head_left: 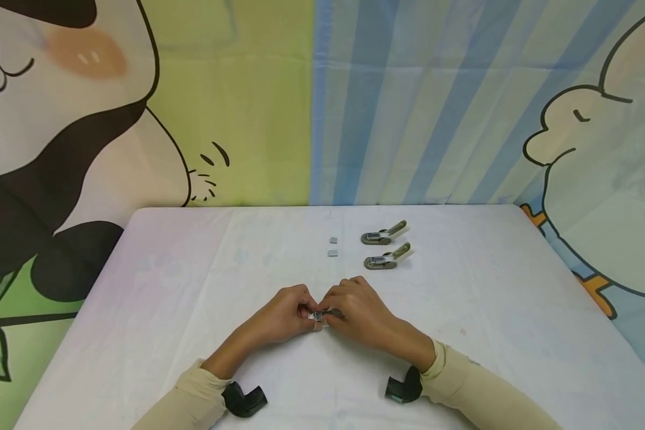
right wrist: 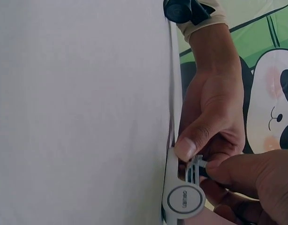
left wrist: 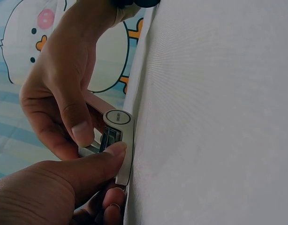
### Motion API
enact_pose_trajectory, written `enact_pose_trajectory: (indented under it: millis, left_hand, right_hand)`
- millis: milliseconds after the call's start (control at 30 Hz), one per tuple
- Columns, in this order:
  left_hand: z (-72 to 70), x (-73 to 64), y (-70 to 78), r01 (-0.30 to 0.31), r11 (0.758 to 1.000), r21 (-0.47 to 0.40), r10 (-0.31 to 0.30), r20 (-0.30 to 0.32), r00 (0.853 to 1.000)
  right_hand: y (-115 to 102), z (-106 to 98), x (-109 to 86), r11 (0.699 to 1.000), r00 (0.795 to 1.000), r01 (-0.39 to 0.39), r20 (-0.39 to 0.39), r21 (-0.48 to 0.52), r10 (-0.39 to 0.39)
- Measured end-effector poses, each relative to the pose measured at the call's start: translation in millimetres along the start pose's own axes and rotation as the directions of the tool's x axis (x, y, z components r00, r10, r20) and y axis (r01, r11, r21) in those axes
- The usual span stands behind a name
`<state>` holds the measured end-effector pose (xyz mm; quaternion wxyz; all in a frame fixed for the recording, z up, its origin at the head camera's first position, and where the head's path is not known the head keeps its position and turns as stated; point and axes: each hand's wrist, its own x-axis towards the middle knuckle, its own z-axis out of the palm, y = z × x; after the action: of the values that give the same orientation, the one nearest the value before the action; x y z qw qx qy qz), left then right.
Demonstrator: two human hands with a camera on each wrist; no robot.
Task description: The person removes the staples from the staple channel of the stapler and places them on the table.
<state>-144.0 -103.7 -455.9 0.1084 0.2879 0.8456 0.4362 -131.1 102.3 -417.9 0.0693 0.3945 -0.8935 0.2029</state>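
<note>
Over the near middle of the table, the left hand (head_left: pixel 287 313) grips a small stapler (left wrist: pixel 127 154), its thumb pressing along the side near the open channel. The stapler's round pivot disc (right wrist: pixel 185 198) faces up in the right wrist view, and its top arm is swung up under the right palm. Thumb and fingertips of the right hand (head_left: pixel 357 313) pinch a thin ribbed silver piece (right wrist: pixel 202 164), like a strip of staples, right at the channel. Fingers hide much of both items. Two similar staplers (head_left: pixel 377 237) (head_left: pixel 381 261), arms raised, lie farther back.
Left of those staplers lie two small grey staple strips (head_left: pixel 333 240) (head_left: pixel 332 253). A white cloth covers the table (head_left: pixel 220 269). Behind it hangs a curtain (head_left: pixel 258 107) with cartoon animals. Black camera mounts (head_left: pixel 244 400) sit at both wrists.
</note>
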Motion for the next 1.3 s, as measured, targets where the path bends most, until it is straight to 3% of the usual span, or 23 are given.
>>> enact_pose_trajectory:
  millis: [133, 267, 400, 500, 567, 667, 767, 933, 1167, 1300]
  left_hand:
    - [-0.5, 0.0, -0.7, -0.007, 1.0, 0.005, 0.007, -0.002, 1.0]
    - [-1.1, -1.5, -2.7, -0.012, 1.0, 0.013, 0.012, -0.006, 1.0]
    - [-2.2, -2.3, -3.2, -0.021, 1.0, 0.012, 0.021, -0.006, 1.0]
    - [-2.8, -2.1, -2.4, -0.022, 1.0, 0.007, 0.022, 0.0, 1.0]
    - [-3.2, -1.9, -1.4, -0.016, 1.0, 0.004, 0.016, 0.004, 1.0]
    - [-3.6, -1.9, 0.1, -0.006, 1.0, 0.003, 0.006, 0.012, 1.0]
    - [-4.0, -2.2, 0.7, -0.004, 1.0, 0.008, 0.004, 0.014, 1.0]
    - [-4.3, -1.3, -0.6, -0.002, 1.0, 0.005, 0.002, 0.016, 1.0]
    - [-2.2, -0.2, -1.3, -0.002, 1.0, -0.006, 0.002, 0.015, 1.0]
    - [-0.5, -0.3, -1.1, 0.015, 1.0, -0.011, -0.015, 0.017, 1.0]
  right_hand:
    - [4.1, -3.3, 0.8, 0.993, 1.0, 0.013, 0.009, 0.116, -0.014]
    - [10.1, -7.3, 2.8, 0.953, 0.999, 0.0, 0.051, 0.302, -0.016]
    - [21.6, -11.1, 4.9, 0.876, 0.996, -0.07, 0.077, 0.477, 0.038]
    - [34.5, -13.5, 7.5, 0.793, 0.988, -0.154, 0.074, 0.59, 0.137]
    - [44.4, -14.7, 9.8, 0.744, 0.972, -0.218, 0.069, 0.632, 0.226]
    - [58.6, -14.5, 13.7, 0.704, 0.936, -0.307, 0.072, 0.641, 0.344]
    - [67.5, -13.5, 15.9, 0.696, 0.919, -0.346, 0.077, 0.629, 0.387]
    - [76.6, -6.4, 19.5, 0.691, 0.917, -0.348, 0.075, 0.634, 0.393]
    - [83.5, 2.6, 23.2, 0.749, 0.906, -0.391, 0.082, 0.536, 0.414]
    - [84.9, 3.9, 23.1, 0.748, 0.899, -0.414, 0.103, 0.518, 0.426]
